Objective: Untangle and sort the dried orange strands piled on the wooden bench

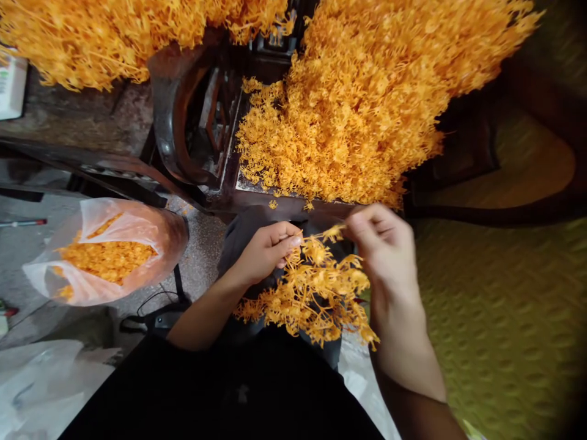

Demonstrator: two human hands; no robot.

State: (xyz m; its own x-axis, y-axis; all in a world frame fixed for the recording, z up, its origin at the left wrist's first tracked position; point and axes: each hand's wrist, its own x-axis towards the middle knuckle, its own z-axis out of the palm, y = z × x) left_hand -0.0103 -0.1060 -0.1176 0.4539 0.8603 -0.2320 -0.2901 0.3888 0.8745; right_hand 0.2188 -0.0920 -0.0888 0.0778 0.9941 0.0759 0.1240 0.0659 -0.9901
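A branching cluster of orange plastic-looking flower pieces (pixel 312 293) hangs over the person's lap. At its upper left end, my left hand (pixel 275 244) pinches a stem between thumb and fingers. My right hand (pixel 378 235), slightly blurred, is closed at the cluster's upper right, its fingertips on the end of a thin orange strand. Beyond both hands, a large heap of the same orange pieces (pixel 348 122) covers a dark wooden seat (pixel 275 198). Two small loose pieces lie at the seat's front edge.
Another orange heap (pixel 105 36) lies on a wooden surface (pixel 92 116) at the upper left, beside a curved armrest (pixel 167 116). A plastic bag (pixel 169 235) with orange pieces stands on the floor at left. A yellow-green textured cushion (pixel 499 324) is at right.
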